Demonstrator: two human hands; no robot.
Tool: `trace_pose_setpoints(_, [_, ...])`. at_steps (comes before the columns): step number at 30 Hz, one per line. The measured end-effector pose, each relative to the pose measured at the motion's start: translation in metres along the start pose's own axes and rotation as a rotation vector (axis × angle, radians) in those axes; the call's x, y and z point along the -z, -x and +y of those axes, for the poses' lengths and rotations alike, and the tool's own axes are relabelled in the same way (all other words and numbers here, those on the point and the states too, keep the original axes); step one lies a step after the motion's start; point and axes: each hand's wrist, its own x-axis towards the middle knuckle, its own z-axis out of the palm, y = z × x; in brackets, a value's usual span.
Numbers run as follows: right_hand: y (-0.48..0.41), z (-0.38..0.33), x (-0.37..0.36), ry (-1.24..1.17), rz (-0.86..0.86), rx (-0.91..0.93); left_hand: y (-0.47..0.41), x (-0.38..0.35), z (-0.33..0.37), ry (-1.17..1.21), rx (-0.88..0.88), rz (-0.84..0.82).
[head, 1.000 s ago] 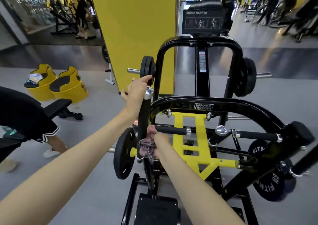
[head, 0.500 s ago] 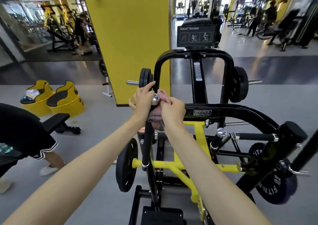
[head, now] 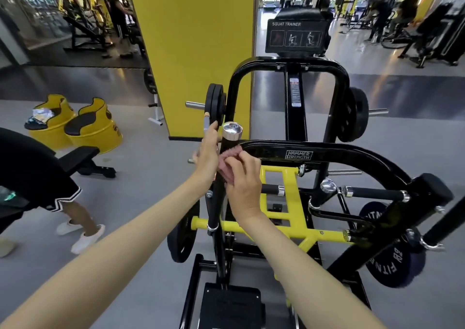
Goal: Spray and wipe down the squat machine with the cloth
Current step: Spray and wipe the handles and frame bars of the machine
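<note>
The black and yellow squat machine [head: 299,155] fills the middle of the view. Its upright black handle [head: 217,203] with a chrome cap [head: 232,128] stands in front of me. My right hand [head: 245,185] presses a pink cloth [head: 227,162] around the handle just below the cap. My left hand [head: 207,157] is on the handle's left side, closed on a slim grey spray bottle [head: 206,121] whose pale tip sticks up above the fingers. Most of the bottle is hidden in the hand.
A person in black shorts and white shoes [head: 83,233] stands at the left by a black bench [head: 83,160]. Two yellow barrel seats [head: 93,127] sit behind it. A yellow pillar [head: 191,52] rises behind the machine. Weight plates [head: 395,260] hang on the right.
My right hand slid the cloth up the handle from near its bottom to the top, and it now sits just below the cap. My left hand came off the cap to the handle's left side.
</note>
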Motion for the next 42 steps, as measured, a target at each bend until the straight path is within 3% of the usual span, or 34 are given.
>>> trace_pose_setpoints(5, [0.030, 0.010, -0.012, -0.018, -0.099, -0.006, 0.015, 0.018, -0.073, -0.091, 0.185, -0.034])
trace_pose_setpoints(10, [0.068, 0.018, -0.023, 0.006, -0.221, -0.030, 0.024, 0.026, -0.123, -0.006, 0.297, -0.050])
trace_pose_setpoints(18, [0.134, 0.026, -0.040, 0.045, -0.510, -0.203, 0.024, 0.045, -0.199, -0.051, 0.609, 0.063])
trace_pose_setpoints(27, [0.171, 0.026, -0.057, 0.057, -0.597, -0.349, 0.038, 0.057, -0.223, -0.183, 0.631, 0.077])
trace_pose_setpoints(30, [0.180, 0.030, -0.060, 0.052, -0.756, -0.433, 0.043, 0.062, -0.233, -0.175, 0.646, 0.033])
trace_pose_setpoints(33, [0.184, 0.036, -0.049, -0.070, -1.067, -0.818, 0.051, 0.060, -0.234, -0.159, 0.727, -0.021])
trace_pose_setpoints(35, [0.187, 0.036, -0.049, -0.103, -0.971, -1.067, 0.057, 0.056, -0.232, -0.133, 0.814, -0.080])
trace_pose_setpoints(38, [0.189, 0.023, -0.052, -0.210, -0.787, -1.250, 0.067, 0.048, -0.232, -0.054, 0.907, -0.185])
trace_pose_setpoints(42, [0.185, 0.002, -0.047, -0.523, -0.897, -1.345, 0.070, 0.043, -0.242, 0.037, 0.859, -0.094])
